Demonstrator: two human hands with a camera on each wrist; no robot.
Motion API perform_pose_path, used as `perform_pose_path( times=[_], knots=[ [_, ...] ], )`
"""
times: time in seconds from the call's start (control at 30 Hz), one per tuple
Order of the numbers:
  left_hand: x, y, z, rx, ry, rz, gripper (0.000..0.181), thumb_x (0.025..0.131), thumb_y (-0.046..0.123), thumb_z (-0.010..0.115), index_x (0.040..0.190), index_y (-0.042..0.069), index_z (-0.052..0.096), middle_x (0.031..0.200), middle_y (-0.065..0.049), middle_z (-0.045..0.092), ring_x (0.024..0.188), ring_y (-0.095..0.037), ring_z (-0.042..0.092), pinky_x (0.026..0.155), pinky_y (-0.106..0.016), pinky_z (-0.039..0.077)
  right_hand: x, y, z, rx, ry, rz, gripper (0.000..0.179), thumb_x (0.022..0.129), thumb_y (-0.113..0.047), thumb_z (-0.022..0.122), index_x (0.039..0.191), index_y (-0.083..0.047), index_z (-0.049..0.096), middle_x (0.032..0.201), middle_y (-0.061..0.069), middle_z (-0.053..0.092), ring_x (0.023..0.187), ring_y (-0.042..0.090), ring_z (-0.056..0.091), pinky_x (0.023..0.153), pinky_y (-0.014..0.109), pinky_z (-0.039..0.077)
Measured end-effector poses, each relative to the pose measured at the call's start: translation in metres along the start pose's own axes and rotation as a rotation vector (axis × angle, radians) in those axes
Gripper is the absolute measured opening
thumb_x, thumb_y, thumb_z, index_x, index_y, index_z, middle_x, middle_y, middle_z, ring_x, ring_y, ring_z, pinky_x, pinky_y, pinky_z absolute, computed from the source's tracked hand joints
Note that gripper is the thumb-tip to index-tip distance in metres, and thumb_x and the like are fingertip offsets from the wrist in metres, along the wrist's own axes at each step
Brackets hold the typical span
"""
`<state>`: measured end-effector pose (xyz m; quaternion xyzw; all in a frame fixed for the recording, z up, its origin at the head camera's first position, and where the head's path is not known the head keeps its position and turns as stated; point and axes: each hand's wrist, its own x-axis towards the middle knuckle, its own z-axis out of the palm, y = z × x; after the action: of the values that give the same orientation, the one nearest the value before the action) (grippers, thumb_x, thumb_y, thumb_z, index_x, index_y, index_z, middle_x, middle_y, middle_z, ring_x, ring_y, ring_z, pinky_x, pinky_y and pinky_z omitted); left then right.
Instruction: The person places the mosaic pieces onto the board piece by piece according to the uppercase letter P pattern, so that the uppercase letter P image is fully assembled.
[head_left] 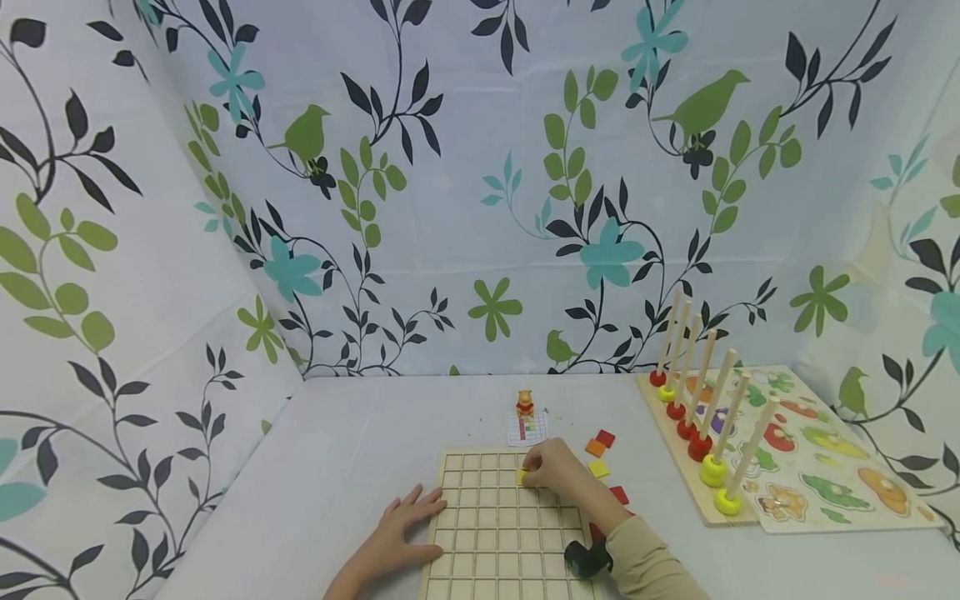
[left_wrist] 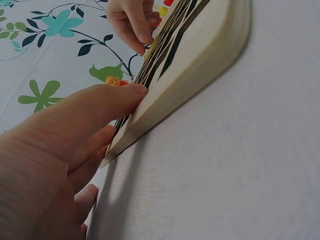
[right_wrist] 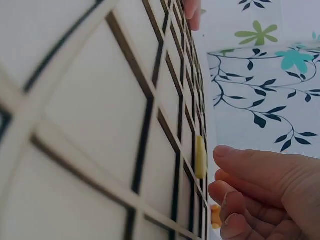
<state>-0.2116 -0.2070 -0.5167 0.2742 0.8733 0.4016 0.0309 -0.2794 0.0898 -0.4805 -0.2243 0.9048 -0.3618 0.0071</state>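
A wooden grid board point(head_left: 486, 542) lies on the table, divided into square cells. My left hand point(head_left: 397, 533) rests at its left edge with fingers spread. In the left wrist view the thumb point(left_wrist: 107, 102) touches the board's rim. Over the upper right part of the board, my right hand point(head_left: 557, 468) is beside a yellow tile point(head_left: 521, 477). The right wrist view shows this yellow tile point(right_wrist: 200, 157) at a grid cell, with a small gap between it and the thumb tip. The other fingers point(right_wrist: 235, 202) are loosely bent.
Behind the board, a bear figure point(head_left: 524, 403) stands on a small patterned card point(head_left: 527, 429). Loose red, orange and yellow tiles point(head_left: 598, 468) lie right of the board. Farther right are a peg stand point(head_left: 693, 450) with rings and a vegetable puzzle board point(head_left: 847, 467).
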Motion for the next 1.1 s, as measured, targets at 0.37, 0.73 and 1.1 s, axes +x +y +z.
perform_pose_path(
  times=[0.37,0.73,1.1],
  knots=[
    [-0.005,0.000,0.004,0.001,0.000,0.029,0.061,0.074,0.035,0.070,0.123,0.002,0.052,0.134,-0.017,0.039,0.125,-0.047,0.017,0.089,-0.070,0.003,-0.008,0.013,-0.042,-0.074,0.114,-0.092,0.015,0.076,-0.007,0.070,0.089,-0.002,0.067,0.079,0.002,0.062,0.063,0.011,0.048,0.054,0.023,0.043],
    [0.000,0.004,-0.002,0.064,0.032,-0.046,0.076,0.068,0.044,0.072,0.126,0.002,0.048,0.135,-0.012,0.040,0.127,-0.040,0.021,0.097,-0.062,0.005,-0.008,0.046,-0.086,-0.114,0.198,0.020,0.023,0.076,-0.009,0.071,0.097,0.000,0.066,0.085,0.009,0.064,0.054,0.012,0.045,0.043,0.022,0.041],
    [0.000,0.002,-0.002,0.047,0.016,-0.047,0.076,0.069,0.042,0.072,0.127,0.001,0.047,0.135,-0.012,0.039,0.127,-0.041,0.021,0.096,-0.063,0.005,-0.011,0.068,-0.072,-0.087,0.162,0.122,0.024,0.075,-0.013,0.072,0.094,-0.001,0.067,0.083,0.005,0.062,0.067,0.016,0.047,0.057,0.026,0.043]
  ],
)
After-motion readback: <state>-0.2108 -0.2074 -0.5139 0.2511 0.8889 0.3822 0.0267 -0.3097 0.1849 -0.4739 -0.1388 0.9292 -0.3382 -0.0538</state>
